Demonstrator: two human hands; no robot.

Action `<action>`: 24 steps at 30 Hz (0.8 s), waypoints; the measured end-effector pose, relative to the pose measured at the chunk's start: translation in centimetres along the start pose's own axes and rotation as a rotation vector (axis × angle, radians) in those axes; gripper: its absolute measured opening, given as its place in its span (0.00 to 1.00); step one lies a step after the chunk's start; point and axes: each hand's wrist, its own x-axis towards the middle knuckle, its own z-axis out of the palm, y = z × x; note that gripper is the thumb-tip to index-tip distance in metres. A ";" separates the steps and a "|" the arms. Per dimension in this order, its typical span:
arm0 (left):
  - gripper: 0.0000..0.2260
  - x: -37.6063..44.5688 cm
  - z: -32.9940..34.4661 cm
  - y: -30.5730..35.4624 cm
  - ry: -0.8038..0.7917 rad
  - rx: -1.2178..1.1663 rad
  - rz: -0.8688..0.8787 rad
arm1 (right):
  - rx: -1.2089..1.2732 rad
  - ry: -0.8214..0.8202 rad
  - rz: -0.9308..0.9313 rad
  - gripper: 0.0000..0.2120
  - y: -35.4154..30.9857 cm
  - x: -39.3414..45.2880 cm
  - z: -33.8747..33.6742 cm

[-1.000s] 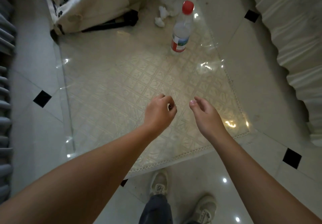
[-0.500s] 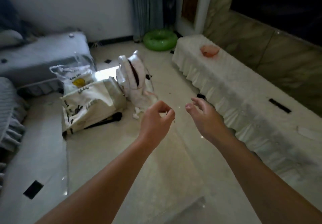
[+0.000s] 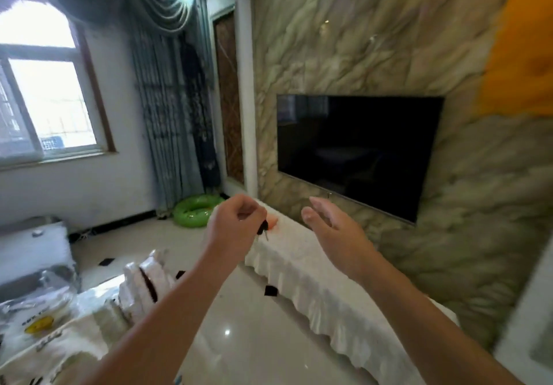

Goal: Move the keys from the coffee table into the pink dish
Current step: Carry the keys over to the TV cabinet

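Observation:
My left hand [image 3: 232,232] is raised in front of me, its fingers pinched on the keys [image 3: 263,229], whose dark head and metal blade hang below the fingertips. Just behind the keys a small part of the pink dish [image 3: 273,222] shows on the far end of the long white-covered cabinet [image 3: 314,283]; my left hand hides most of it. My right hand [image 3: 332,229] floats to the right with fingers apart, holding nothing.
A dark TV [image 3: 353,151] hangs on the marble wall above the cabinet. A green inflatable ring [image 3: 194,212] lies on the floor by the curtains. Bags [image 3: 89,319] crowd the lower left. A glossy tiled floor [image 3: 254,333] runs between them and the cabinet.
The view has swung up from the coffee table to the room and wall. Both hands stayed raised; the keys remain pinched in my left hand, now in line with the pink dish.

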 end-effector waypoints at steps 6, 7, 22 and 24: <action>0.05 -2.7 4.0 8.1 -0.059 -0.048 0.141 | -0.066 0.142 -0.008 0.31 -1.5 -2.4 -8.6; 0.05 -3.2 4.6 9.2 -0.084 -0.070 0.167 | -0.071 0.155 -0.010 0.32 -1.6 -2.9 -9.8; 0.03 -7.7 8.4 14.6 -0.164 -0.078 0.286 | 0.000 0.225 -0.016 0.31 -0.2 -9.1 -18.1; 0.04 -8.6 7.9 13.1 -0.155 -0.026 0.270 | 0.001 0.205 -0.008 0.31 0.1 -9.1 -17.2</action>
